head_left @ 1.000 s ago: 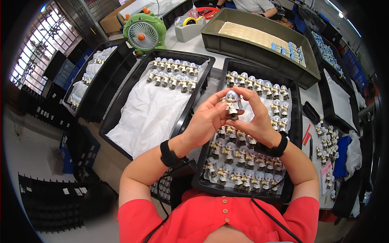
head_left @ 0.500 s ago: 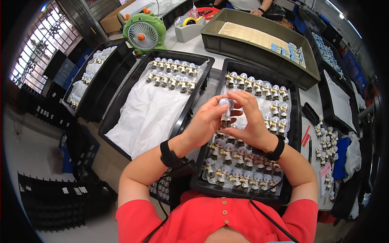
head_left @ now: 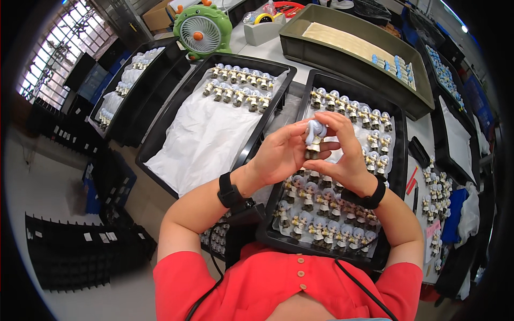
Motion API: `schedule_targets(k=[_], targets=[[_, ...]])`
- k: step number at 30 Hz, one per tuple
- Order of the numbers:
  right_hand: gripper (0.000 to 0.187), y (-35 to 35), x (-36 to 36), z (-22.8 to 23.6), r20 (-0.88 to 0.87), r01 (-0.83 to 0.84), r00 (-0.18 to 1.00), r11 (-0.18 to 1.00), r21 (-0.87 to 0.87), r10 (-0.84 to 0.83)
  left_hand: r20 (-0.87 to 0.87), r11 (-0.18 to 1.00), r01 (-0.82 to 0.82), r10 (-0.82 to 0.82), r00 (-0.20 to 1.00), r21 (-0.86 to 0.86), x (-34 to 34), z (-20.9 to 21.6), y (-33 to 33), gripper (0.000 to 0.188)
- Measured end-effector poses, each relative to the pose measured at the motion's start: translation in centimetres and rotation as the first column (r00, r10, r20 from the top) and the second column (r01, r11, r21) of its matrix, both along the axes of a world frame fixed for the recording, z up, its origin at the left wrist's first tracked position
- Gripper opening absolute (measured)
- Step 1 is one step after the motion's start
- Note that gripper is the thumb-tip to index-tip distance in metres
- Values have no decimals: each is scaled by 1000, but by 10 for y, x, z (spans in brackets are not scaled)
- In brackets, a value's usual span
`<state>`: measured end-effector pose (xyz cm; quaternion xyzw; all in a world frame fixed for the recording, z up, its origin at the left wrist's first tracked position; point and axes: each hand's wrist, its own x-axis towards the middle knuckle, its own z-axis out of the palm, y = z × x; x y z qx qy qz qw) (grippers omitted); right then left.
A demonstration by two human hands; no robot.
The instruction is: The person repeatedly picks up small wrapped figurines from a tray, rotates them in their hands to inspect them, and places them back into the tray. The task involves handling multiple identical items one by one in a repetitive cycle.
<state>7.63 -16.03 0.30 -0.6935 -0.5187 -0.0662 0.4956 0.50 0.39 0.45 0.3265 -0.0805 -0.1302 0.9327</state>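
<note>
Above the right-hand black tray, I hold up a small figurine with pale lilac hair, a white outfit and a dark base. My left hand grips it from the left, thumb near its head. Curled round its other side, my right hand has a finger at the head and the thumb at the base. Rows of similar figurines fill much of the tray below, partly hidden by my hands. To the left, a second black tray lined with white sheeting carries two rows of matching figurines at its far end.
A green fan and a grey tape dispenser stand at the back. An olive bin holds blue-and-white pieces. More figurines lie on the right beside red sticks. Another black tray stands far left.
The figurine has been turned between my fingers, so more of its hair and side tail shows. The whole view has shifted slightly; both hands stay around the figurine.
</note>
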Motion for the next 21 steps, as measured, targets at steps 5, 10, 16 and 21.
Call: schedule_targets(k=[5,10,16,21], targets=[[74,-5,4,-4,-346,-52,937,999,-5,47,13,999,-8,7,1000,36,-2,2,-1,45],[77,-4,6,-1,-158,0,987,998,-66,-10,80,996,-36,29,996,85,1,-8,0,45],[68,-5,6,1,-212,28,977,1000,-1,-27,-23,943,-165,179,984,288,-3,22,22,33],[55,-6,8,0,-160,65,985,998,6,-64,139,712,-389,384,913,584,10,51,100,26]])
